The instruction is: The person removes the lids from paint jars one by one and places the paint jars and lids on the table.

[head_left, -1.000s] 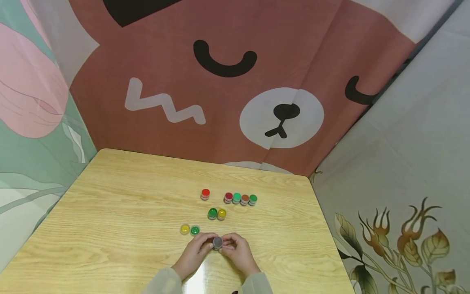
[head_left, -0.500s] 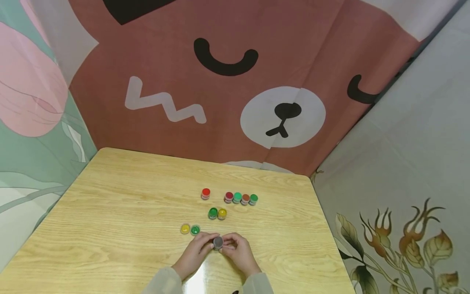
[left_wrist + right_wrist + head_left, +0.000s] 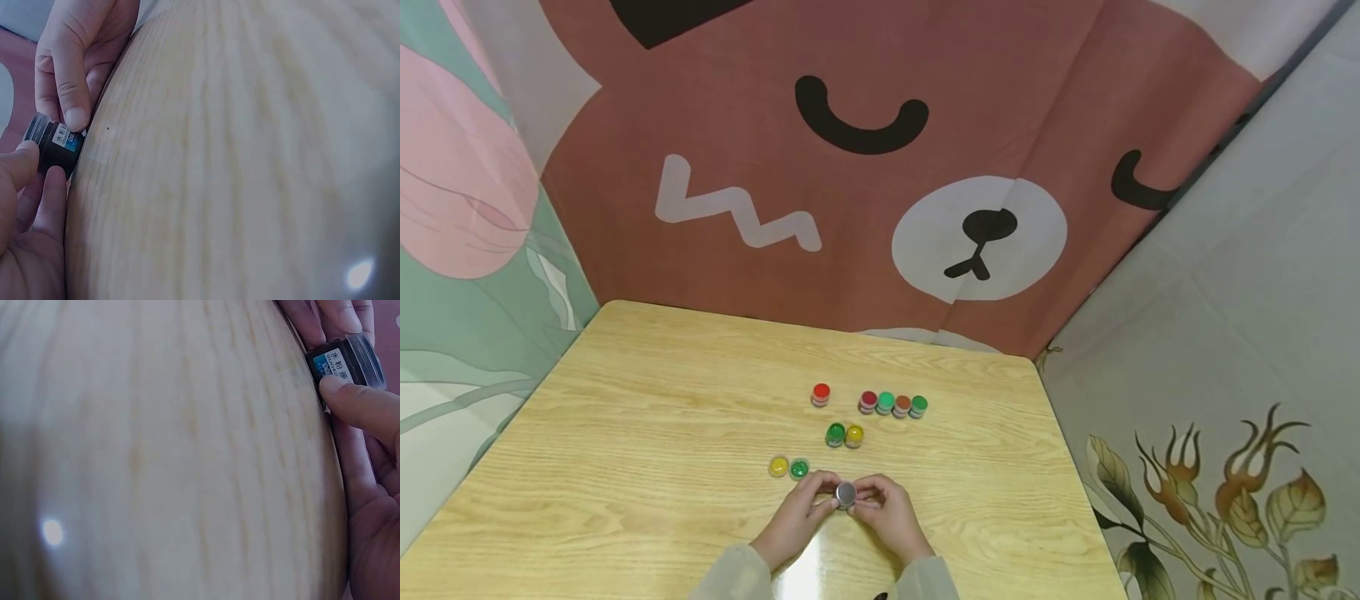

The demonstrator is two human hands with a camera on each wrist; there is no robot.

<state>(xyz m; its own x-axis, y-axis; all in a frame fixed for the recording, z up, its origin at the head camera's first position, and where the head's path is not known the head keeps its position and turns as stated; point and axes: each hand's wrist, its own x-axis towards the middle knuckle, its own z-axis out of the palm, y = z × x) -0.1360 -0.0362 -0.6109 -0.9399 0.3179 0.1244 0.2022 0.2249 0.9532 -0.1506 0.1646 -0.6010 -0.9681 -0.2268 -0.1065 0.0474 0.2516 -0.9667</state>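
Observation:
Near the table's front edge, both hands hold a small black paint jar (image 3: 846, 494) with a clear lid and a printed label. My left hand (image 3: 799, 510) pinches the lid between thumb and fingers. On the other side, my right hand (image 3: 891, 515) grips the jar's body, its thumb over the label in the right wrist view. The jar's base is close to or on the tabletop; I cannot tell which. Left of the jar lie a yellow lid (image 3: 778, 467) and a green lid (image 3: 799, 469), apparently with paint inside.
Beyond the hands stand an uncovered green paint jar (image 3: 836, 435) and an uncovered yellow one (image 3: 853, 436). Farther back are a red jar (image 3: 821, 395) and a row of several capped jars, including a dark red one (image 3: 868, 402). The wooden table (image 3: 662, 400) meets printed curtains behind.
The left fingers have shifted slightly on the lid, and the lid's top catches more light. The right hand and the other jars stay as they were.

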